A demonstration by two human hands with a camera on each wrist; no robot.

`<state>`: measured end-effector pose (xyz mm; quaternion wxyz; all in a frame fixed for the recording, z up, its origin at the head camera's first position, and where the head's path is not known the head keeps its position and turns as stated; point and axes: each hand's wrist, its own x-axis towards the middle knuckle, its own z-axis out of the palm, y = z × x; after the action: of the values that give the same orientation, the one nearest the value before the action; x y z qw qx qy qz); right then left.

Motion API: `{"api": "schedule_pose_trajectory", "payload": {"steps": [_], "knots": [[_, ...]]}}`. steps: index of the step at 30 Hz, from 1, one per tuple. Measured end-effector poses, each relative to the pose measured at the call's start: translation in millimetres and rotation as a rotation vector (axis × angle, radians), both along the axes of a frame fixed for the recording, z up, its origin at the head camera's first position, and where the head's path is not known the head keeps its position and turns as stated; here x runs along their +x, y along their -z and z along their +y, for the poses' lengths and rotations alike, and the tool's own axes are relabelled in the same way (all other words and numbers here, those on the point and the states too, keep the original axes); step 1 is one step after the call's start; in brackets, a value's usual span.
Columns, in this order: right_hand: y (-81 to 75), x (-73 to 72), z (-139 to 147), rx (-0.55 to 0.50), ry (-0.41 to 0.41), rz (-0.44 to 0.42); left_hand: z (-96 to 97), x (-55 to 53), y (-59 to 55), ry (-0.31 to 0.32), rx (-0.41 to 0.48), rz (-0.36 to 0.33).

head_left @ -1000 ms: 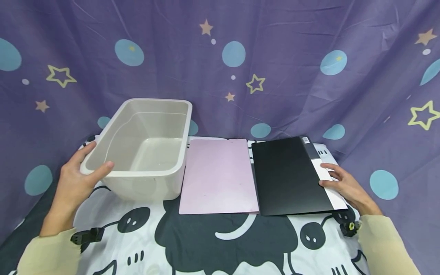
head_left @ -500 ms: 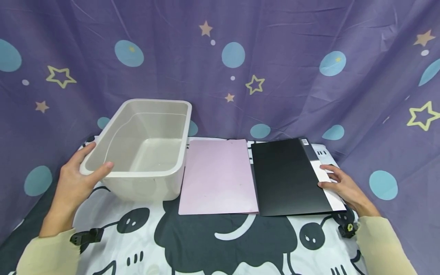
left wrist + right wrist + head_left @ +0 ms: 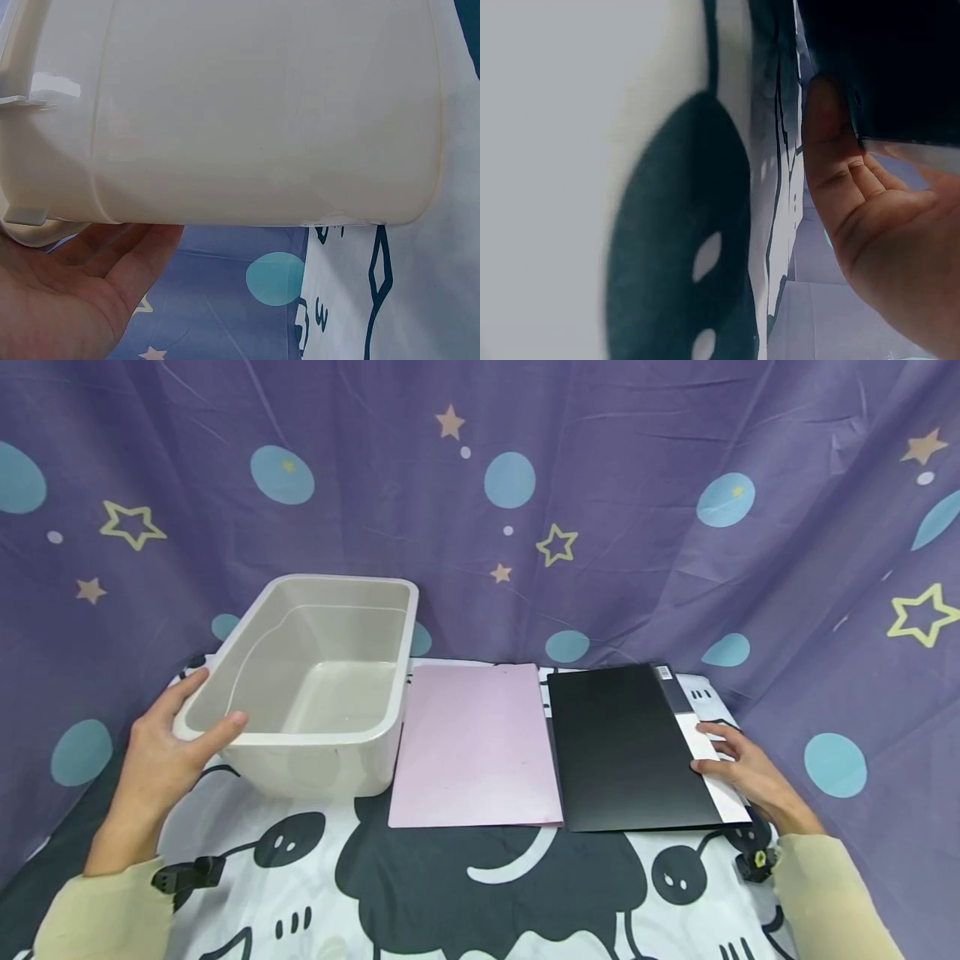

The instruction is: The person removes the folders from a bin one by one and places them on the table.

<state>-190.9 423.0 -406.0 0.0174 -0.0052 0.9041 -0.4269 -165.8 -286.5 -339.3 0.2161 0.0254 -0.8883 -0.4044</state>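
My left hand point(image 3: 161, 760) grips the near-left corner of a pale grey plastic bin point(image 3: 322, 768), its thumb over the rim. In the left wrist view the fingers point(image 3: 142, 259) pass behind the bin's wall. A pink folder point(image 3: 476, 747) lies flat right of the bin. Beside it on the right is a black file folder point(image 3: 630, 752) with a white label strip along its spine. My right hand point(image 3: 753, 772) holds that spine edge, thumb on top. In the right wrist view, fingers point(image 3: 832, 172) reach under the black folder.
A white cloth point(image 3: 232, 893) with dark cartoon figures covers the table. Behind it hangs a purple curtain point(image 3: 630, 577) with stars and blue spots, close to the far edges of the bin and folders.
The black folder's spine side and my right hand have shifted slightly left and nearer. The left hand, bin and pink folder have stayed in place.
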Motion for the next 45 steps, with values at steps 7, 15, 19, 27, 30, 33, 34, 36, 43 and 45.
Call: {"api": "schedule_pose_trajectory", "payload": {"steps": [7,15,19,27,30,33,34,36,43,45], "knots": [[0.5,-0.9,-1.2,0.022,0.016,-0.013,-0.6,1.0,-1.5,-0.006,0.004,-0.008],[2.3,0.1,-1.2,0.04,0.032,-0.014,0.3,1.0,-1.8,-0.009,-0.002,-0.007],[3.4,0.7,-1.2,0.031,0.027,-0.004,0.0,0.6,-2.1,-0.008,0.003,-0.007],[3.6,0.2,-0.8,0.059,0.032,-0.02,-1.3,1.2,-1.5,-0.001,0.01,-0.015],[4.1,0.9,-1.7,0.063,0.031,-0.023,-1.6,1.5,-1.3,0.003,0.013,-0.014],[4.0,2.2,-2.8,0.071,0.038,-0.02,-1.1,1.4,-0.7,0.005,0.015,-0.015],[4.3,2.3,-3.1,0.071,0.041,-0.017,-1.0,1.4,-0.4,0.004,0.015,-0.016],[5.0,2.2,-3.6,0.067,0.045,-0.015,-1.1,1.4,0.1,0.003,0.019,-0.024],[5.2,1.4,-4.8,0.078,0.049,-0.033,-2.4,1.2,-0.4,-0.009,0.04,-0.044],[5.0,1.1,-5.5,0.084,0.052,-0.032,-2.8,1.1,-0.2,-0.011,0.043,-0.045]]}}
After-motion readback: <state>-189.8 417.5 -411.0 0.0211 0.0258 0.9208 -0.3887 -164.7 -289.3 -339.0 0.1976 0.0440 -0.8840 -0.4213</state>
